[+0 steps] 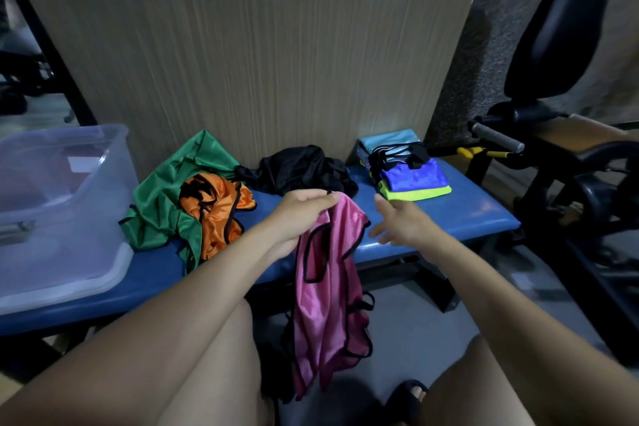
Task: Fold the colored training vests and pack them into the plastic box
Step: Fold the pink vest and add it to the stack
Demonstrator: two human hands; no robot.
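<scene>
plastic box [69, 218] on worktop [449, 214] at my left, translucent, contents unclear | loose vests: one green [155, 204], one orange [218, 214], one black [297, 169]; folded stack [415, 180] at right | pink vest [328, 287], shiny, black-trimmed, hangs off worktop edge | my left hand [301, 214] pinches its top; my right hand [401, 221] released, fingers spread beside it
</scene>
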